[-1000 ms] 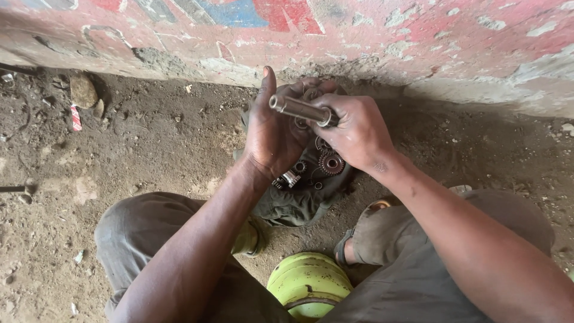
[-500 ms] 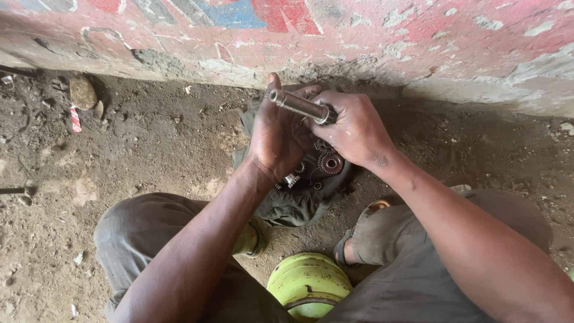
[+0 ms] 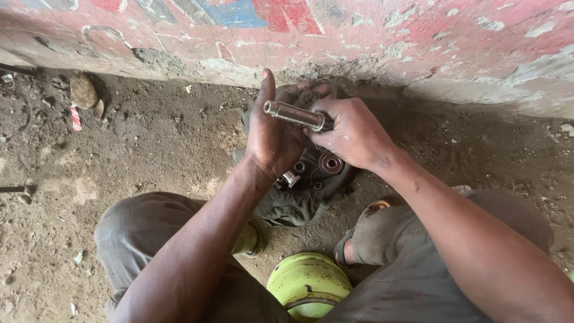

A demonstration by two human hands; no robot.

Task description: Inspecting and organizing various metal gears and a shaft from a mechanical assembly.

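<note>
My right hand (image 3: 353,133) is closed around a grey metal shaft (image 3: 293,113), whose free end points left across my left palm. My left hand (image 3: 275,134) is held flat and upright against the shaft, fingers pointing at the wall and apart. Below both hands a dark greasy cloth (image 3: 293,206) lies on the dirt with several small gears (image 3: 330,162) and a bearing (image 3: 290,179) on it. Part of the cloth is hidden under my hands.
A painted, crumbling wall (image 3: 359,48) runs across the top. I squat over a yellow-green gas cylinder (image 3: 308,284) between my knees. A stone (image 3: 82,91) and a red-white scrap (image 3: 76,118) lie at left; a dark rod (image 3: 12,189) pokes in from the left edge.
Both hands and the shaft have shifted slightly; the shaft's end sits a little further left across my left palm. The parts on the cloth have not moved.
</note>
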